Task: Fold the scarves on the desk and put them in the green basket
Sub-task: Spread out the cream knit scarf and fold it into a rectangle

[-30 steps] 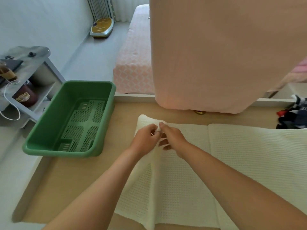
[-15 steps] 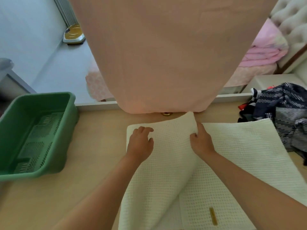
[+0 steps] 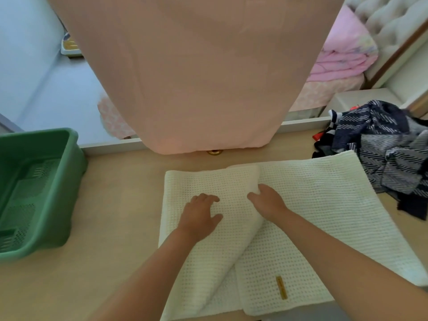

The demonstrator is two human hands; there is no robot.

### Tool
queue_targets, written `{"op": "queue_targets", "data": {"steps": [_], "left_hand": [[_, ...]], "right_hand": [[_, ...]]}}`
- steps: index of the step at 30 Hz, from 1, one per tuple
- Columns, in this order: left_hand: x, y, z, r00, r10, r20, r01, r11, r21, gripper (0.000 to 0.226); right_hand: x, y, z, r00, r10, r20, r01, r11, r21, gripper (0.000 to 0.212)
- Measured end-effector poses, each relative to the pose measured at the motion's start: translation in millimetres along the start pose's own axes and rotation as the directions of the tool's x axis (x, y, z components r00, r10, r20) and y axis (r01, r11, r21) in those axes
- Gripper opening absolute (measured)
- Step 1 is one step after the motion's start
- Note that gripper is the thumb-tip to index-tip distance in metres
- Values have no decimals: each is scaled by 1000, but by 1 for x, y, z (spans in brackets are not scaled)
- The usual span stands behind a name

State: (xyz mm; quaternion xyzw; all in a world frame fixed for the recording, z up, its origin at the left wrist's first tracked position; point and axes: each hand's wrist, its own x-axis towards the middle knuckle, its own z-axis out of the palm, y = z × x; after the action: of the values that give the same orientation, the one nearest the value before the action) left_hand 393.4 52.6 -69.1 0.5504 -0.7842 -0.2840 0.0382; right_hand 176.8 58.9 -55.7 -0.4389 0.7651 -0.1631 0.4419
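Scarf [image 3: 324,216], white knit, on worktop [image 3: 120,228], well right of green basket [image 3: 74,193]. Since 0.5 s ago: flap sunk lower over left half. Right hand [image 3: 268,202] now at mid-edge, fingers pinching flap. Left hand [image 3: 199,220] fingers spread, pressing. Fold 1 nearly laid; dark scarves [image 3: 382,154] untouched.

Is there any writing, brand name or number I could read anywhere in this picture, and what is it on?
Gold tag on the white scarf: it may carry lettering, but it is too small and blurred to read.
Green basket: no writing shows.
Dark patterned scarves: only woven stripes, no words.
No text here can be quoted.
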Motion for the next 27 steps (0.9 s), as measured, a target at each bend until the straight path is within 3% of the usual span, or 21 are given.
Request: {"op": "queue_targets", "data": {"steps": [3, 7, 9, 11, 13, 14, 17, 20, 22, 24, 27], "left_hand": [[-16, 29, 8, 995, 51, 86, -43, 994, -97, 52], [-29, 47, 29, 971, 4, 239, 0, 1000, -20, 85], [-32, 46, 34, 971, -18, 237, 17, 1000, 10, 86], [-29, 42, 31, 983, -38, 181, 43, 999, -23, 60], [-21, 34, 22, 992, -72, 106, 86, 987, -134, 17], [-16, 29, 16, 989, -116, 90, 133, 968, -212, 4], [-5, 9, -6, 960, -272, 70, 274, 855, -440, 10], [-7, -1, -14, 949, -299, 97, 306, 807, -505, 2], [-13, 1, -7, 933, -288, 217, 360, 759, -542, 19], [-17, 2, 7, 902, -254, 349, 415, 729, -544, 44], [-18, 4, 26, 896, -201, 397, 377, 816, -438, 61]], "right_hand": [[-18, 8, 6, 998, 2, 61, 3, 997, -76, 10], [-25, 1, 12, 999, -23, -24, 22, 999, -45, 13], [-25, -9, 13, 998, -16, -57, 21, 995, 101, 10], [-24, -20, 11, 1000, 3, 6, -5, 913, 407, 16], [-22, -25, 11, 998, -5, 57, -30, 807, 590, 30], [-20, -22, 13, 999, -4, 49, -26, 813, 582, 37], [-22, -6, 27, 1000, 16, -4, -14, 967, 255, 44], [-30, 1, 50, 1000, -11, 7, 11, 996, 91, 51], [-30, -7, 62, 1000, 3, 0, -3, 976, 220, 55], [-31, -20, 68, 994, 53, 99, -93, 887, 451, 58], [-32, -29, 70, 984, 53, 170, -134, 850, 510, 57]]}}
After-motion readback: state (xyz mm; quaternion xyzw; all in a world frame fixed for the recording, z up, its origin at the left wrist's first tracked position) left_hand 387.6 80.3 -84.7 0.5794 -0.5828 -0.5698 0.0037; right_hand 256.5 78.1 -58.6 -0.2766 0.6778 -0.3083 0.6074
